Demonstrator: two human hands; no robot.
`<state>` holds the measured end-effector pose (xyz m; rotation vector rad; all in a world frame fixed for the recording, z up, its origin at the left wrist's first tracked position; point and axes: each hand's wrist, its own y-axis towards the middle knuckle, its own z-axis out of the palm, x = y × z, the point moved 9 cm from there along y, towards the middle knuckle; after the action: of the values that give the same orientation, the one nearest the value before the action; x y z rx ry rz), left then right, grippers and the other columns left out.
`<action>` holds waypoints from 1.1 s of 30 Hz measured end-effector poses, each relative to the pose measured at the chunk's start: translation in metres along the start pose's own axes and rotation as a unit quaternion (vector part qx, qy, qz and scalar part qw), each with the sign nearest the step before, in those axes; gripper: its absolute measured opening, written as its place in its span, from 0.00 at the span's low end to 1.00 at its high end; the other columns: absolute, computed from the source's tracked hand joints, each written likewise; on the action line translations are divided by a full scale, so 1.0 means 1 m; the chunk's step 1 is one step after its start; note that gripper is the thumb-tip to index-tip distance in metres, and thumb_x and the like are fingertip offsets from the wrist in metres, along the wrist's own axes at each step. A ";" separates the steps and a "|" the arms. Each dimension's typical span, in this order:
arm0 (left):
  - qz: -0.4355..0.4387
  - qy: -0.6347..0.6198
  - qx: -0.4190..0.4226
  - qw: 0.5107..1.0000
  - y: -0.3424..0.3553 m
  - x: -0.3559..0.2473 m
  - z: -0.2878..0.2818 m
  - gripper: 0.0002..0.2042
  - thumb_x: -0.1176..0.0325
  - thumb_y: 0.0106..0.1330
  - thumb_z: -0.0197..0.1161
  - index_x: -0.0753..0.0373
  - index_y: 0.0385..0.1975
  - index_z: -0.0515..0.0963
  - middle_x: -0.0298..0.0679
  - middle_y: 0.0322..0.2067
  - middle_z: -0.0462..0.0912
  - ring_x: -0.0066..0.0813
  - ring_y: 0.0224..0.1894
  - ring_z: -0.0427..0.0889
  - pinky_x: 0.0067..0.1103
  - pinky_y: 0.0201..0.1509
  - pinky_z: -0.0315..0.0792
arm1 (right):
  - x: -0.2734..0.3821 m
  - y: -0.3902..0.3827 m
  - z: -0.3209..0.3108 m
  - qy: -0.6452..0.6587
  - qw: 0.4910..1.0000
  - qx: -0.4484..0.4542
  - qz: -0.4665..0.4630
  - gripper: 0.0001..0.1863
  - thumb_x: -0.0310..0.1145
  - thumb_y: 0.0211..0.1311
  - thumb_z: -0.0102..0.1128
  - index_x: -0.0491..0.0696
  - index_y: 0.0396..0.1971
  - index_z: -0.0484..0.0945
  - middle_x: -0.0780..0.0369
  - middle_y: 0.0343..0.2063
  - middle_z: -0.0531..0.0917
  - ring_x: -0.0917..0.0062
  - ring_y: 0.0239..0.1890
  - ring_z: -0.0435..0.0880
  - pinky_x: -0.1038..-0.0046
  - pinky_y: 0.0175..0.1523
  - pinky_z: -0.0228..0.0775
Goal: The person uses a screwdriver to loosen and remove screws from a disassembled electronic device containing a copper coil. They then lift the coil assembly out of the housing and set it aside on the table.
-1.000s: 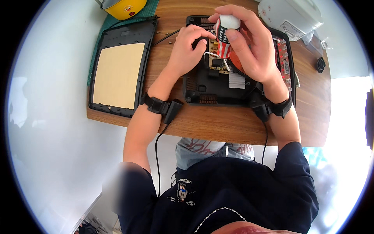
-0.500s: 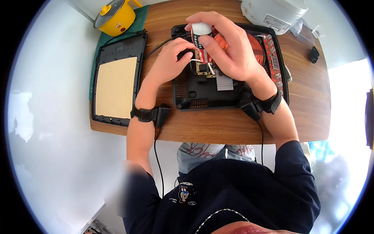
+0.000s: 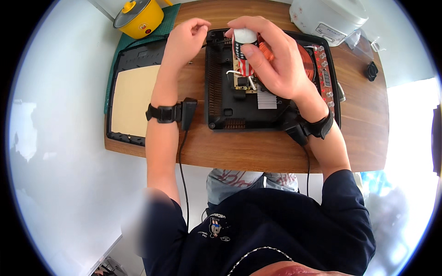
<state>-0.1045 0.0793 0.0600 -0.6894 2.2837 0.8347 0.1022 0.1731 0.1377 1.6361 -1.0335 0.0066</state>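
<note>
My right hand [image 3: 281, 60] is wrapped round a screwdriver [image 3: 244, 50] with a white-topped, stars-and-stripes handle. The handle stands over the circuit board [image 3: 240, 87] inside an opened induction cooker base [image 3: 221, 110]; its tip is hidden. Beneath my right hand shows part of the copper coil [image 3: 305, 62]. My left hand [image 3: 183, 42] is up beyond the base's left edge, over the wood table and near a black power cord [image 3: 221, 42]. Its fingers are curled with the thumb close to the index finger; whatever they pinch, if anything, is too small to make out.
Left lies the cooker's black cover [image 3: 138, 87] with a beige panel, partly on a green mat [image 3: 115, 55]. A yellow pot [image 3: 140, 20] is behind it. At back right stand a white rice cooker [image 3: 329, 23] and a black plug [image 3: 372, 71]. Both wrists wear strapped, cabled devices.
My left hand has left the lower end of the screwdriver and moved to the left and away from me. My right hand keeps its grip, almost in the same place.
</note>
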 end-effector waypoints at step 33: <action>-0.010 -0.260 -0.050 0.964 0.028 -0.001 -0.006 0.09 0.72 0.73 0.57 0.65 0.48 0.80 0.40 0.45 0.83 0.36 0.49 0.81 0.28 0.57 0.73 | -0.014 -0.008 0.011 0.077 0.991 0.049 0.100 0.19 0.25 0.76 0.49 0.38 0.63 0.70 0.55 0.50 0.84 0.78 0.52 0.81 0.74 0.59 0.74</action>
<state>-0.1235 0.0943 0.0750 -0.4654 1.7697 0.9911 0.0926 0.1727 0.1201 1.5858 -1.0877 0.3165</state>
